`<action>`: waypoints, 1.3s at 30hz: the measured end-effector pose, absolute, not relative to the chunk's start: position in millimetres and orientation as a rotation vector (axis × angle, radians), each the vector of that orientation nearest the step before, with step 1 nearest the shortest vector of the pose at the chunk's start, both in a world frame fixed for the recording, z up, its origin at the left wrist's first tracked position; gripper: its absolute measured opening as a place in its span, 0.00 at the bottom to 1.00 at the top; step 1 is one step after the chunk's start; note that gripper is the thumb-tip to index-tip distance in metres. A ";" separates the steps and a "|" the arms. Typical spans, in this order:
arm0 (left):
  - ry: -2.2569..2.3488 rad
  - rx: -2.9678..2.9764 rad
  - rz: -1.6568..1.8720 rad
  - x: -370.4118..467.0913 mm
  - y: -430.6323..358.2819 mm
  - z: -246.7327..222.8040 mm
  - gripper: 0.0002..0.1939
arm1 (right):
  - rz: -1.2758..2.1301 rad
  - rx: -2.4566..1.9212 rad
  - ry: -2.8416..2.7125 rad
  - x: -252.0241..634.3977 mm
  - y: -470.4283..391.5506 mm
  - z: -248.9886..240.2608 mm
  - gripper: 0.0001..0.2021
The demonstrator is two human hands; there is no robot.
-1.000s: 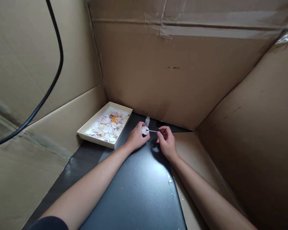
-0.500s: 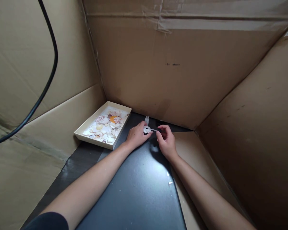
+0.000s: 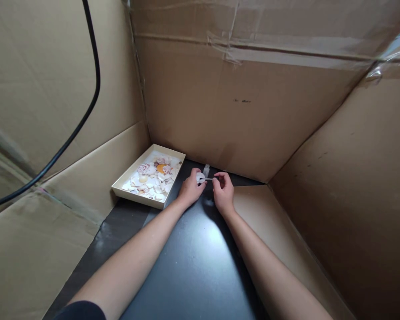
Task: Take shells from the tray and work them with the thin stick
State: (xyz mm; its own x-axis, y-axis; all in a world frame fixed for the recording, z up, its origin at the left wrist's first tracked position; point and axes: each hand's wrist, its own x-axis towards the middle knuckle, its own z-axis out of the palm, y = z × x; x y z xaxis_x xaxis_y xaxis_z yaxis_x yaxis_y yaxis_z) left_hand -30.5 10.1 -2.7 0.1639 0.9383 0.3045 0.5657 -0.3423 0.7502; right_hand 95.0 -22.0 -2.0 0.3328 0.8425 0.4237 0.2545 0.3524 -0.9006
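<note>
My left hand (image 3: 190, 189) is closed around the edge of a small, round white piece (image 3: 200, 177), which looks like a shell. Facing it, my right hand (image 3: 224, 192) pinches a thin whitish stick (image 3: 209, 179) between thumb and fingertips. The stick lies level, and its far end meets the white piece; the exact contact is too small to make out. Just behind the fingers stands a small clear bottle (image 3: 206, 170).
Left of my hands, a shallow cream tray (image 3: 138, 202) holds several pale shells and an orange one (image 3: 161, 168). Cardboard walls (image 3: 200, 106) enclose the dark table (image 3: 186, 266). A cardboard sheet (image 3: 263, 213) lies at the right, and a black cable (image 3: 95, 89) hangs at the left.
The view has shifted a little, so the tray sits further right in the picture. The white piece appears turned slightly in my left fingers. Both hands keep their holds.
</note>
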 end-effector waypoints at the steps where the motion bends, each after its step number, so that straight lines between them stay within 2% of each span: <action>1: 1.408 1.947 1.074 -30.7 11.3 -3.6 0.20 | 0.533 -1.180 -1.223 94.6 -22.2 -2.4 0.07; 11: 1.287 1.860 1.136 -28.4 16.2 -7.7 0.20 | 0.471 -1.206 -1.353 95.6 -24.7 1.0 0.09; 17: 1.269 1.923 1.093 -28.1 17.9 -12.4 0.25 | 0.398 -1.199 -1.374 94.8 -28.5 1.3 0.09; 39: 1.223 1.825 1.127 -27.8 16.1 -4.7 0.20 | 0.299 -1.218 -1.506 95.8 -35.1 5.9 0.12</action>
State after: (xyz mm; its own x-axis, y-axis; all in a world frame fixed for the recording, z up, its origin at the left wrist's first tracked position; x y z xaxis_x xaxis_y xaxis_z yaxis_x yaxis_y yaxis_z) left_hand -27.8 16.1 -4.7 0.1915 0.9368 0.2927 0.3677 -0.3450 0.8636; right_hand 95.8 -35.1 5.9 0.1535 0.7999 0.5801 0.5174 0.4351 -0.7369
